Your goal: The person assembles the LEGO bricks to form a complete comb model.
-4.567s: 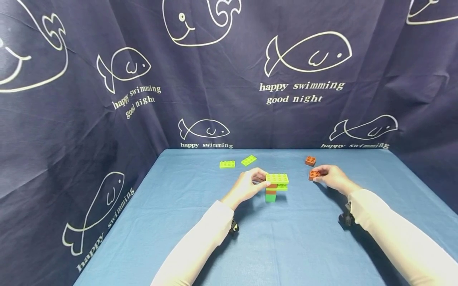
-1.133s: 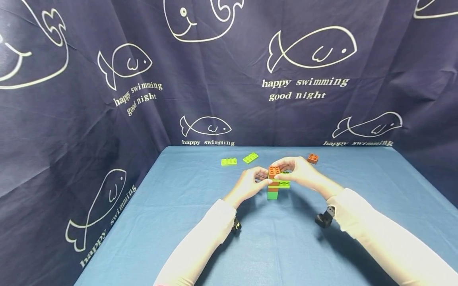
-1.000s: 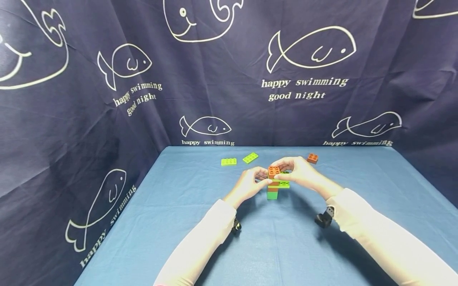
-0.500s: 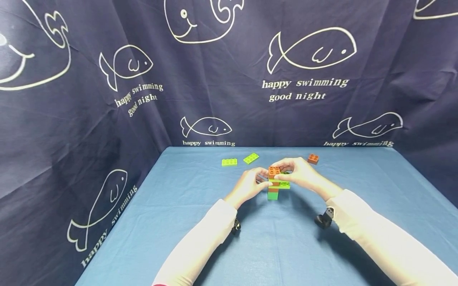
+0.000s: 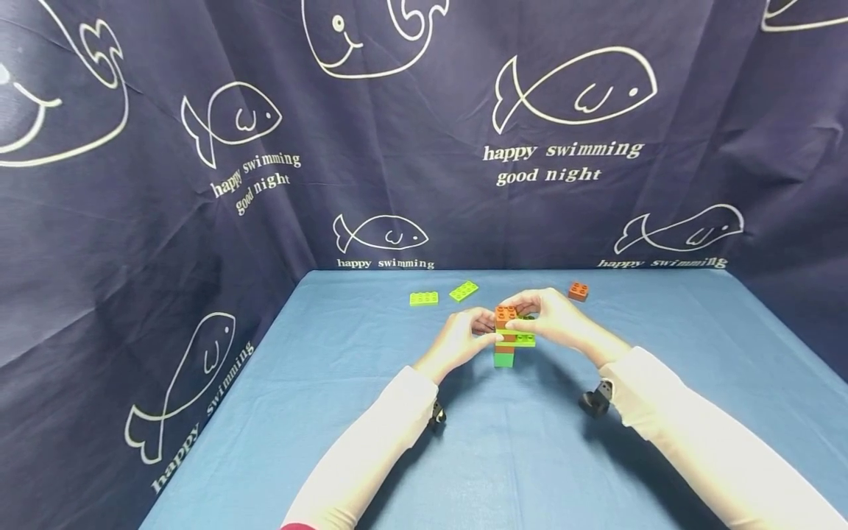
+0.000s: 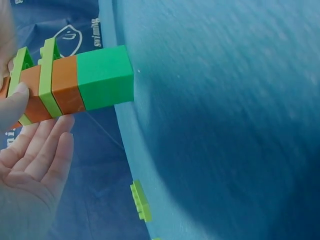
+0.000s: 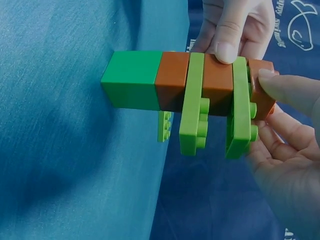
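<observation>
A toy-brick tower stands upright on the table. It has a green block (image 7: 132, 82) at the bottom, then an orange brick (image 7: 172, 82), a lime plate (image 7: 190, 120), a second orange brick (image 7: 217, 87), another lime plate (image 7: 241, 110) and a top orange brick (image 5: 505, 315). Both plates jut out to the right. My left hand (image 5: 456, 343) steadies the tower from the left, its thumb on the middle orange brick and its fingers behind. From the right, my right hand (image 5: 559, 321) pinches the top brick. In the right wrist view, a stud shows in a narrow gap under that brick.
Two lime plates (image 5: 424, 298) lie at the back, left of the tower. A loose orange brick (image 5: 578, 291) sits at the back right. Blue cloth (image 5: 510, 456) covers the table, and a dark printed curtain (image 5: 397, 169) hangs behind it.
Several seconds ago my right hand gripped an orange brick on the table at the right; that brick is now atop the tower. Over the last second both hands stay nearly still.
</observation>
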`<state>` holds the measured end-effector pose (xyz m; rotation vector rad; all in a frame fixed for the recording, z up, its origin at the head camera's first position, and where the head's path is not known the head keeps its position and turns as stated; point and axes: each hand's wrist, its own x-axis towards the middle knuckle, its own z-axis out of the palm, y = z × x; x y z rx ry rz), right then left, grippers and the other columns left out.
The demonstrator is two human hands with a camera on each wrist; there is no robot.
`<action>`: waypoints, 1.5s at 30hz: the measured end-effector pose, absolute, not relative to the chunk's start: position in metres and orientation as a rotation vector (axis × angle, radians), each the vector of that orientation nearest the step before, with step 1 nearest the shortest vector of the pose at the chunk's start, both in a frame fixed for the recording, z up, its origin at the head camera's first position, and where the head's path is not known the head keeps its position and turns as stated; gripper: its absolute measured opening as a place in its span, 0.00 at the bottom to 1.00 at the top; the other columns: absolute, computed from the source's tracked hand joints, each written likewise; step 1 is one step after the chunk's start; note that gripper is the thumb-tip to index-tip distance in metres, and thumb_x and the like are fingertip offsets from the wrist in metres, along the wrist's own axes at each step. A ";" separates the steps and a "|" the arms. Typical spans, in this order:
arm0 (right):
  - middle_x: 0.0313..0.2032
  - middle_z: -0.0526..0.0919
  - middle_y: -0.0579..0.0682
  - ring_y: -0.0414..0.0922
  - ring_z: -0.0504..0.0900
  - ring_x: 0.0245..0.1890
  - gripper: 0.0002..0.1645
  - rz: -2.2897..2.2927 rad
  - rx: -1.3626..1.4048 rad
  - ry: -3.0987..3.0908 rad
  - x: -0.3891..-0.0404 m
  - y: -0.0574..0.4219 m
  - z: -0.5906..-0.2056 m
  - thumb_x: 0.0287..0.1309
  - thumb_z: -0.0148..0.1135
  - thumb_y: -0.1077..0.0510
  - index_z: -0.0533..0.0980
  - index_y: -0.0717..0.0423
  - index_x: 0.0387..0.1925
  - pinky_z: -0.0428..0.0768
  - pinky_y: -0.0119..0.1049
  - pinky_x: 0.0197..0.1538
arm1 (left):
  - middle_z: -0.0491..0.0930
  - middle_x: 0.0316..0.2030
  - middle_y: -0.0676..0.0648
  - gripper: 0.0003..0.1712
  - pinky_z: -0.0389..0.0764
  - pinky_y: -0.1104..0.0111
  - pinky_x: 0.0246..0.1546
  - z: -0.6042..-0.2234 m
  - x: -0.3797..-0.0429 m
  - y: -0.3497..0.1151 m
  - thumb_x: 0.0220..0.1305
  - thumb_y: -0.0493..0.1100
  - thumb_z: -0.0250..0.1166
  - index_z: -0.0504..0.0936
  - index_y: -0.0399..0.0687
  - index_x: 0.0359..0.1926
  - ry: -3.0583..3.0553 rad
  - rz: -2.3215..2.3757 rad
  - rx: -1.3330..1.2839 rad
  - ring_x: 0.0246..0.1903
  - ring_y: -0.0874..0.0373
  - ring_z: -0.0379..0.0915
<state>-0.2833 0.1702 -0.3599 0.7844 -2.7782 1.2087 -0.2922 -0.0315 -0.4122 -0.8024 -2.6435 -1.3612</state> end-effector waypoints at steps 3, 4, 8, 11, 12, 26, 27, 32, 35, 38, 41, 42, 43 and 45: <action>0.42 0.86 0.55 0.50 0.85 0.43 0.20 1.168 0.788 -2.794 -0.284 0.169 -0.360 0.54 0.70 0.59 0.81 0.59 0.49 0.80 0.52 0.51 | 0.85 0.41 0.43 0.17 0.81 0.77 0.41 -0.415 -0.294 -0.032 0.58 0.40 0.71 0.81 0.39 0.47 -2.631 -1.435 -0.779 0.40 0.57 0.83; 0.42 0.86 0.55 0.50 0.85 0.43 0.20 1.155 0.787 -2.798 -0.284 0.169 -0.360 0.54 0.71 0.59 0.81 0.59 0.49 0.80 0.52 0.51 | 0.85 0.41 0.43 0.17 0.81 0.76 0.40 -0.416 -0.295 -0.032 0.58 0.40 0.71 0.81 0.39 0.47 -2.624 -1.459 -0.775 0.40 0.57 0.83; 0.44 0.86 0.56 0.53 0.84 0.46 0.20 1.140 0.773 -2.794 -0.284 0.169 -0.360 0.54 0.71 0.59 0.81 0.58 0.49 0.79 0.55 0.52 | 0.85 0.41 0.42 0.17 0.81 0.76 0.41 -0.417 -0.296 -0.032 0.57 0.40 0.71 0.81 0.38 0.47 -2.597 -1.504 -0.785 0.40 0.55 0.83; 0.46 0.86 0.56 0.55 0.83 0.49 0.20 1.160 0.757 -2.796 -0.285 0.170 -0.363 0.54 0.70 0.58 0.81 0.57 0.50 0.78 0.56 0.54 | 0.85 0.41 0.43 0.17 0.81 0.76 0.41 -0.417 -0.297 -0.032 0.57 0.41 0.71 0.81 0.40 0.47 -2.596 -1.514 -0.793 0.39 0.57 0.83; 0.47 0.85 0.56 0.55 0.83 0.49 0.20 1.171 0.752 -2.800 -0.285 0.170 -0.364 0.54 0.70 0.58 0.81 0.57 0.50 0.78 0.56 0.55 | 0.85 0.41 0.44 0.17 0.81 0.75 0.41 -0.418 -0.296 -0.033 0.58 0.42 0.71 0.81 0.41 0.47 -2.599 -1.521 -0.792 0.39 0.58 0.83; 0.45 0.87 0.52 0.48 0.83 0.48 0.22 1.393 0.665 -2.706 -0.279 0.175 -0.381 0.53 0.72 0.55 0.81 0.55 0.51 0.80 0.47 0.52 | 0.87 0.42 0.46 0.16 0.82 0.73 0.38 -0.421 -0.292 -0.032 0.61 0.47 0.69 0.79 0.51 0.49 -2.577 -1.549 -0.777 0.37 0.59 0.84; 0.45 0.86 0.52 0.47 0.83 0.48 0.23 1.412 0.648 -2.700 -0.279 0.175 -0.382 0.52 0.72 0.54 0.80 0.55 0.51 0.80 0.45 0.52 | 0.87 0.42 0.46 0.16 0.82 0.73 0.38 -0.421 -0.292 -0.032 0.61 0.47 0.69 0.79 0.51 0.49 -2.575 -1.551 -0.785 0.37 0.59 0.84; 0.46 0.86 0.53 0.47 0.82 0.49 0.26 1.495 0.575 -2.693 -0.279 0.177 -0.383 0.51 0.73 0.49 0.80 0.54 0.51 0.78 0.40 0.52 | 0.86 0.42 0.46 0.15 0.81 0.72 0.40 -0.416 -0.294 -0.032 0.60 0.46 0.69 0.79 0.51 0.47 -2.584 -1.571 -0.795 0.37 0.59 0.84; 0.46 0.86 0.53 0.47 0.82 0.49 0.27 1.530 0.572 -2.686 -0.280 0.177 -0.383 0.51 0.73 0.48 0.80 0.54 0.52 0.78 0.37 0.51 | 0.86 0.42 0.45 0.15 0.82 0.71 0.41 -0.413 -0.294 -0.032 0.60 0.45 0.69 0.79 0.50 0.47 -2.589 -1.563 -0.784 0.38 0.57 0.84; 0.47 0.86 0.53 0.46 0.82 0.49 0.26 1.559 0.568 -2.680 -0.281 0.177 -0.383 0.51 0.73 0.49 0.80 0.54 0.52 0.78 0.34 0.50 | 0.86 0.42 0.44 0.15 0.82 0.71 0.42 -0.411 -0.294 -0.032 0.60 0.43 0.69 0.79 0.48 0.48 -2.585 -1.547 -0.784 0.39 0.54 0.84; 0.47 0.86 0.54 0.47 0.82 0.49 0.27 1.564 0.570 -2.682 -0.282 0.176 -0.381 0.51 0.73 0.49 0.80 0.55 0.52 0.78 0.32 0.49 | 0.86 0.42 0.43 0.15 0.82 0.72 0.41 -0.408 -0.293 -0.032 0.60 0.42 0.69 0.78 0.47 0.48 -2.587 -1.543 -0.778 0.40 0.53 0.84; 0.47 0.86 0.54 0.47 0.82 0.49 0.27 1.561 0.564 -2.688 -0.282 0.176 -0.381 0.52 0.73 0.49 0.79 0.55 0.53 0.78 0.32 0.49 | 0.86 0.42 0.43 0.15 0.82 0.72 0.41 -0.408 -0.293 -0.032 0.60 0.42 0.69 0.79 0.47 0.48 -2.592 -1.546 -0.774 0.40 0.53 0.84; 0.47 0.86 0.54 0.47 0.82 0.50 0.27 1.559 0.560 -2.693 -0.282 0.176 -0.380 0.52 0.73 0.49 0.79 0.55 0.53 0.78 0.33 0.50 | 0.86 0.42 0.44 0.15 0.82 0.72 0.40 -0.408 -0.293 -0.032 0.60 0.43 0.69 0.79 0.48 0.48 -2.597 -1.552 -0.768 0.39 0.53 0.84; 0.47 0.85 0.55 0.48 0.82 0.50 0.27 1.563 0.555 -2.695 -0.281 0.176 -0.379 0.52 0.73 0.49 0.79 0.55 0.53 0.78 0.33 0.50 | 0.86 0.42 0.45 0.15 0.82 0.73 0.39 -0.408 -0.294 -0.032 0.60 0.44 0.69 0.79 0.49 0.47 -2.614 -1.555 -0.759 0.38 0.56 0.84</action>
